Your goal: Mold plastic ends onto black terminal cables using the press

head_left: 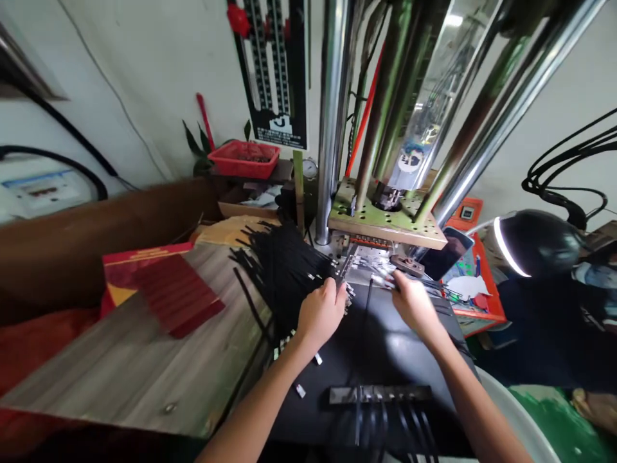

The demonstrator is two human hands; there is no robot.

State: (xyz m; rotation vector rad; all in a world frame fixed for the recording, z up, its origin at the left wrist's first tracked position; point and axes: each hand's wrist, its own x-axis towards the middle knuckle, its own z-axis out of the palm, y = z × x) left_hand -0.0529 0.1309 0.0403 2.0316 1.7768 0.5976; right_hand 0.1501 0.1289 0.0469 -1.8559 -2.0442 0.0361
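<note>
My left hand (324,311) is closed on one end of a narrow metal bar (348,262), which tilts up toward the press. Silvery connector ends show by its fingertips. Farther right, my right hand (413,298) has its fingers curled at several thin cables with bright metal ends (380,278); what lies between the fingertips is hidden. Just beyond it sits a dark metal block with a bolt (407,265). A big bundle of black cables (289,267) lies left of my left hand. Nearer to me, a slotted metal strip (380,394) holds several black cables in a row.
The press's drilled plate (385,215) hangs over the work spot between steel columns (332,116). A wooden board (193,366) with a dark red booklet (178,292) lies left. A black lamp (537,243) and an orange tray (482,314) stand right. Loose connectors lie on the black surface.
</note>
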